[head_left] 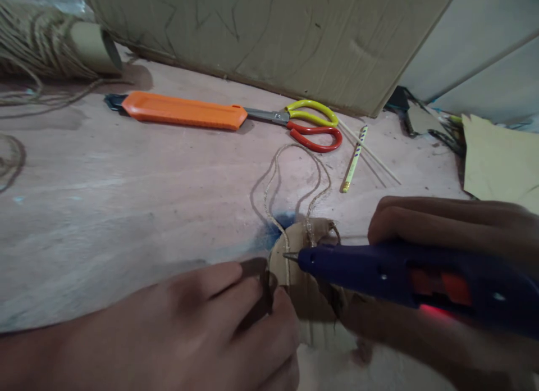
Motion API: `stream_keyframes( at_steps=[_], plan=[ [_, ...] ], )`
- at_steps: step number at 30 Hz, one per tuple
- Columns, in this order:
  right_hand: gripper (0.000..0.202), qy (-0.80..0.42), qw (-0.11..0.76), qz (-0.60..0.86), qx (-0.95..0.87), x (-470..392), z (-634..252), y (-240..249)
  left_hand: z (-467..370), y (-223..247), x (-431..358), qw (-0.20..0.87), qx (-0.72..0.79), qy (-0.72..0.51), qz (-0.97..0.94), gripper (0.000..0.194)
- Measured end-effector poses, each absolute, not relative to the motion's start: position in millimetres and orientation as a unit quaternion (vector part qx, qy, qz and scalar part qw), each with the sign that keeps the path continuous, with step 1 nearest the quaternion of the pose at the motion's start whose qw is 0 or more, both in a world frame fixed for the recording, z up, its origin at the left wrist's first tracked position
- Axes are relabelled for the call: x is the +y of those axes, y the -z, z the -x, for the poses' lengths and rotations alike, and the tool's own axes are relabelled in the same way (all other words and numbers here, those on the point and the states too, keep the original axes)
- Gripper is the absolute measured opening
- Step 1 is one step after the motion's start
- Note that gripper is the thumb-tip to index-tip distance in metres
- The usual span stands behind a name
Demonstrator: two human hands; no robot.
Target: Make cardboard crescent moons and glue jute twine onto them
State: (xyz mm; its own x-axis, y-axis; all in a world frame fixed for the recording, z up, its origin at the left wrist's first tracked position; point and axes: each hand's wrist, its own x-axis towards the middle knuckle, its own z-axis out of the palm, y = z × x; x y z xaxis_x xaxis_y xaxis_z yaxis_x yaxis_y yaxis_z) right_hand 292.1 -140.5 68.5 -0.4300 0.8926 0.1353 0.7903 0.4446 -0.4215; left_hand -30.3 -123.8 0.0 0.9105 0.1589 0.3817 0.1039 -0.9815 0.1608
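Observation:
My right hand (446, 222) grips a dark blue hot glue gun (357, 267), and a red light glows on its underside. Its metal nozzle points left over a rounded cardboard piece (303, 301), at the twine (287, 259) lying across it. I cannot tell whether the tip touches. From the top of the cardboard the twine rises in a loop onto the table. My left hand (236, 323) is closed at the cardboard's left edge, thumb and fingers pinching it near the twine. Part of the cardboard is hidden by the gun and fingers.
An orange utility knife (185, 110) lies beyond, overlapping the blades of scissors (315, 124) with yellow and red handles. A yellow patterned pencil (354, 160) and a thin stick (379, 158) lie rightward. A large cardboard box (269, 37) and a twine roll (46, 40) stand behind.

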Motion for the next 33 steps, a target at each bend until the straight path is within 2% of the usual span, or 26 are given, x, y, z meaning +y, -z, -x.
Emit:
stream_keyframes(
  at_steps=[6, 10, 13, 15, 22, 28, 33],
  plan=[
    [0.031, -0.18, 0.177, 0.508, -0.824, -142.2, -292.1, -67.5, 32.0, -0.7, -122.7, 0.068, 0.064, -0.201, -0.975, 0.015],
    [0.039, -0.169, 0.162, 0.518, -0.823, -141.0, -292.6, -67.6, 28.2, 0.2, -119.3, 0.063, 0.059, -0.19, -0.978, 0.02],
    [0.032, -0.175, 0.174, 0.504, -0.827, -140.6, -292.6, -67.3, 28.5, 0.4, -120.5, 0.065, 0.06, -0.189, -0.978, 0.022],
    [0.034, -0.179, 0.177, 0.501, -0.828, -141.0, -292.9, -68.7, 30.1, -0.1, -122.1, 0.065, 0.06, -0.191, -0.978, 0.022],
    [0.033, -0.139, 0.125, 0.534, -0.824, -145.1, -292.3, -83.2, 31.0, 0.3, -120.5, 0.071, 0.056, -0.201, -0.975, 0.019],
    [0.045, -0.152, 0.135, 0.536, -0.819, -144.8, -293.6, -82.8, 32.9, 2.7, -121.0, 0.072, 0.052, -0.2, -0.976, 0.022],
    [0.046, -0.154, 0.146, 0.531, -0.82, -143.9, -295.5, -78.6, 33.7, -0.6, -123.8, 0.068, 0.052, -0.196, -0.977, 0.023]
  ],
)
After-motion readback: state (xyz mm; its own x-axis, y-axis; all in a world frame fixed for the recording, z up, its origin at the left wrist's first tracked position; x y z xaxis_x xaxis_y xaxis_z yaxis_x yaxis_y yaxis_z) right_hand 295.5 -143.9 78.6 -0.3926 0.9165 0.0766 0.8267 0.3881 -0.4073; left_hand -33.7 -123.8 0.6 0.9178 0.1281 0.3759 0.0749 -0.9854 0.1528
